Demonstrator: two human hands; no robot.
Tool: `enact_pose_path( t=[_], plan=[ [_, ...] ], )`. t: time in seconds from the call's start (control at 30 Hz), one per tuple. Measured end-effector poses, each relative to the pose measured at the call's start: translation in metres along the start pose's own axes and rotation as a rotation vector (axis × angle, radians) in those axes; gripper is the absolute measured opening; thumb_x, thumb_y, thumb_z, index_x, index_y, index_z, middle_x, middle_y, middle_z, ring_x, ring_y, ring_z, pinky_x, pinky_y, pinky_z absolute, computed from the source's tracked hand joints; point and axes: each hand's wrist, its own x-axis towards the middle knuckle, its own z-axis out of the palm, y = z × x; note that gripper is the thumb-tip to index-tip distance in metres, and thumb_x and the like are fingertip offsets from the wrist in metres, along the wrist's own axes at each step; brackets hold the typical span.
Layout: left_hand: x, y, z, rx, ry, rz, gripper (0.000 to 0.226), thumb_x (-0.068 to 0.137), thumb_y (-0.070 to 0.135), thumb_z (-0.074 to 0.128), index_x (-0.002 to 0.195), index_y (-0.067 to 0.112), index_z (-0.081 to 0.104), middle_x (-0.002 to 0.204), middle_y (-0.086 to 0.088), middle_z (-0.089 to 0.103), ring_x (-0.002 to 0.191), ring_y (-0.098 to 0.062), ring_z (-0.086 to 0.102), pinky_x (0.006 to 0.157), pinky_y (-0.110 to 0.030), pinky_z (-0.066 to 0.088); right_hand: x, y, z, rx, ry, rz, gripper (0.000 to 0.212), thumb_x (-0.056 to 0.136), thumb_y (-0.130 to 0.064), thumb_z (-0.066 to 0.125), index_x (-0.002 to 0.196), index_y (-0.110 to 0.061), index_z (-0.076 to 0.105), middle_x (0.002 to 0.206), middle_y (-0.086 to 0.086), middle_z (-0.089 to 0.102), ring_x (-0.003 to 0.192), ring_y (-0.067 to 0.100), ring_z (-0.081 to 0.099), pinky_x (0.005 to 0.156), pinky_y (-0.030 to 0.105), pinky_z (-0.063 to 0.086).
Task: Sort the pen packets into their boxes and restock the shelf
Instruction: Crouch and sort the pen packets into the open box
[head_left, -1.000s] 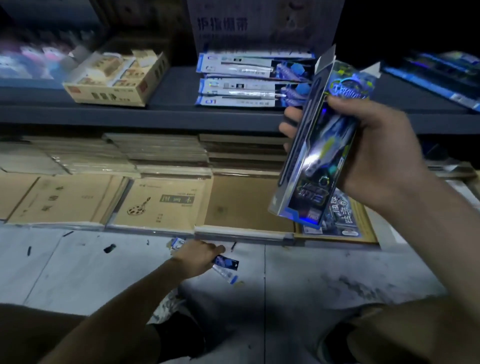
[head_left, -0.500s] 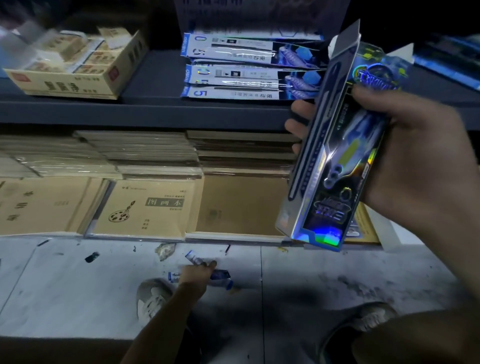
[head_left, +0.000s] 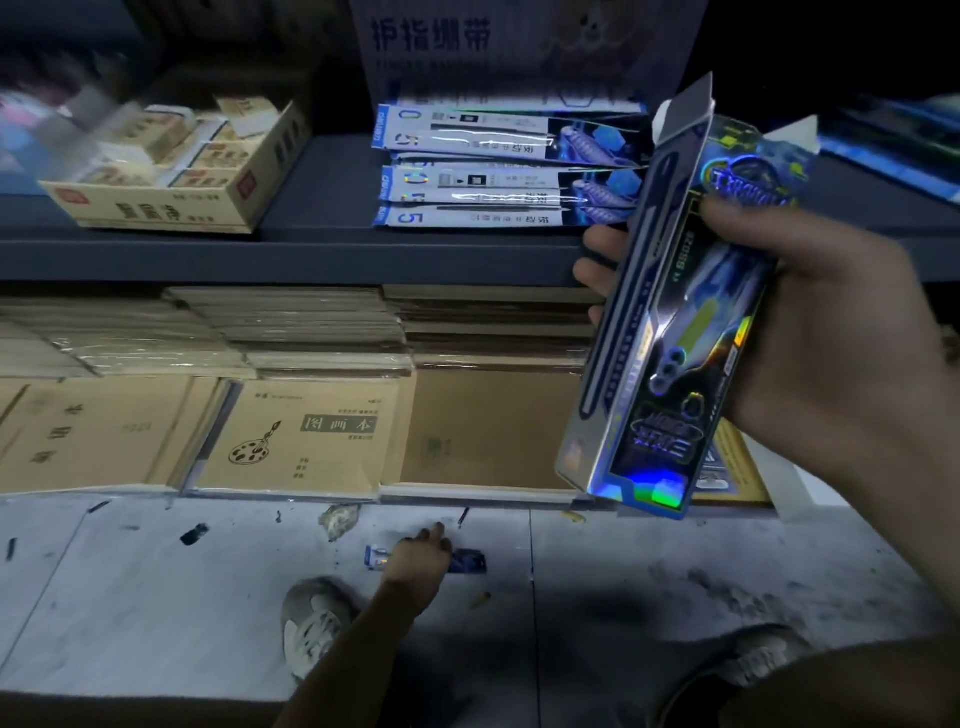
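Note:
My right hand (head_left: 841, 338) grips a tall holographic blue pen box (head_left: 670, 332), held upright at the right with its top flap open. Down on the grey floor, my left hand (head_left: 418, 556) lies over a small blue-and-white pen packet (head_left: 376, 557), fingers curled on it; the packet's ends stick out on both sides of the hand. Three flat blue-and-white pen packets (head_left: 488, 171) are stacked on the dark shelf (head_left: 322, 249) behind the box.
A tan carton of small boxes (head_left: 171, 187) sits at the shelf's left. Below the shelf lie stacks of brown sketch pads (head_left: 306, 436) at floor level. My shoes (head_left: 311, 623) stand on the scuffed floor near the left hand.
The view has shifted and the box in my right hand has risen slightly. My left hand has stayed on the floor, closing over the pen packet.

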Motion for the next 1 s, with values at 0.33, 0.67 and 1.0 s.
enact_pose_path(
  t=[0.33,0.67,1.0],
  plan=[
    [-0.044,0.007,-0.081,-0.256,0.139,-0.105,0.036,0.104,0.04,0.045,0.13,0.015,0.042,0.111,-0.012,0.073,0.103,-0.038,0.067,0.08,-0.043,0.047,0.007,-0.01,0.009,0.025,-0.013,0.067,0.064,0.085,-0.021,0.058,0.146,-0.002,0.055,0.126,0.022,0.072,0.116,0.036,0.072,0.103,0.05,0.055],
    [-0.142,0.012,-0.203,-0.702,0.427,-0.015,0.046,0.084,0.078,0.057,0.096,0.035,0.048,0.069,0.01,0.063,0.07,-0.015,0.064,0.063,-0.034,0.048,0.004,-0.017,0.007,0.029,0.005,0.104,0.044,0.101,-0.018,0.051,0.14,-0.002,0.061,0.127,0.022,0.072,0.115,0.037,0.072,0.104,0.048,0.055],
    [-0.194,-0.017,-0.348,-0.187,1.034,0.017,0.068,0.068,0.076,0.071,0.121,0.037,0.054,0.096,0.011,0.074,0.082,-0.022,0.072,0.059,-0.029,0.05,-0.006,-0.026,-0.001,0.109,-0.017,0.159,0.04,0.101,-0.02,0.048,0.129,0.002,0.066,0.124,0.023,0.073,0.117,0.036,0.071,0.107,0.047,0.051]
  ],
)
